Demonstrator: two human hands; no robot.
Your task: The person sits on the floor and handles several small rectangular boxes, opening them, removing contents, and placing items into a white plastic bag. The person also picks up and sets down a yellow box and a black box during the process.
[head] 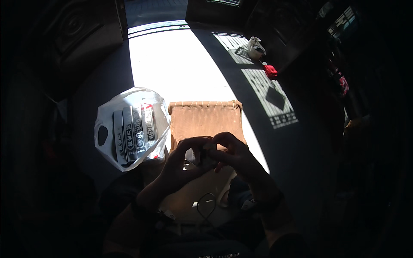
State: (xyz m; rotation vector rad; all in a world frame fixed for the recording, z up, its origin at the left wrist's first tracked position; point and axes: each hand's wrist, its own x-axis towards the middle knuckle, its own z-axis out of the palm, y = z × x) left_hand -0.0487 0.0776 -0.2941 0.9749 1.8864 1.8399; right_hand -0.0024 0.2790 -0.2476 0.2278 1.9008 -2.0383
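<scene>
My left hand [182, 164] is curled around a small boxy thing [193, 155], its side in deep shadow, so its kind is hard to make out. Thumb and fingers of my right hand [233, 155] pinch at the right end of the same thing. Both hands meet just above the near part of a brown cloth-covered stool [206, 117], which has pale stitching along its far edge. To the left stands an open white plastic bag [102, 113] with several long narrow boxes [129, 135] upright in it; their sides bear printed writing.
Bright sunlight from an open doorway [156, 13] falls across the floor [174, 64]. A tied plastic bag [256, 48] and a red cloth-like thing [270, 71] lie by the right wall. Below my hands is a looped cord [206, 206]. Dark surroundings hide much else.
</scene>
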